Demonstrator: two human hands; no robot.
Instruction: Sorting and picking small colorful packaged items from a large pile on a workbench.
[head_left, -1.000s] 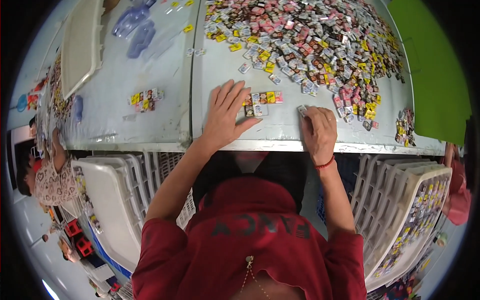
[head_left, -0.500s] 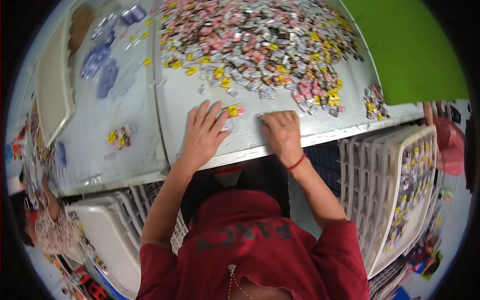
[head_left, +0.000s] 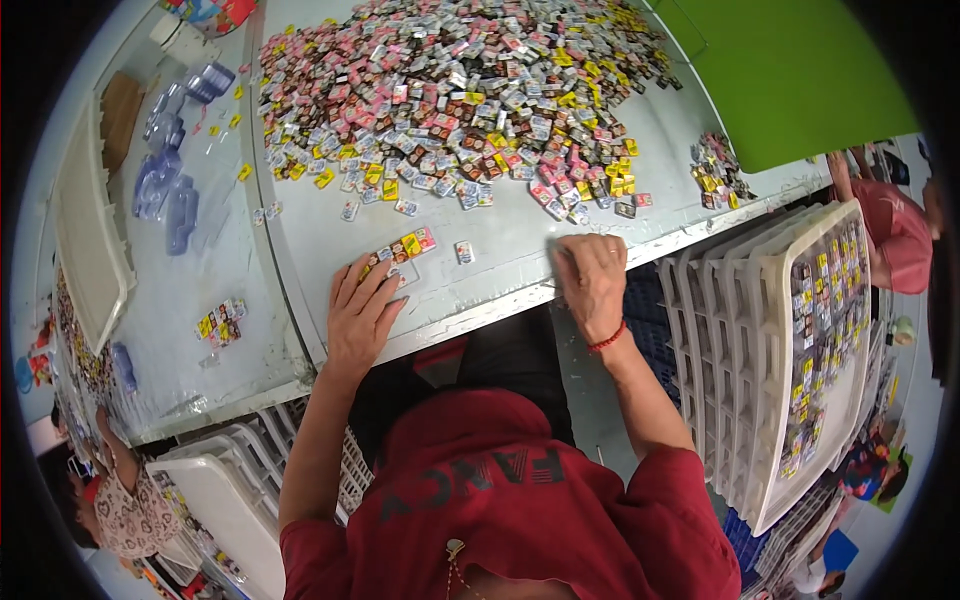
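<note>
The left hand (head_left: 357, 318), at the centre-left of the frame, has its fingers loosely apart and laid over the near end of a small row of coloured packs (head_left: 411, 243). The right hand (head_left: 596, 280), right of centre, is curled near the front edge of the bench (head_left: 500, 288); I cannot tell if something is inside it. Between the hands, a single white pack (head_left: 463, 252) lies apart. Farther, a big heap of mixed packs (head_left: 450, 95) fills the upper middle, with bluish plastic trays (head_left: 180, 215) at upper left and a green panel (head_left: 800, 80) at upper right.
</note>
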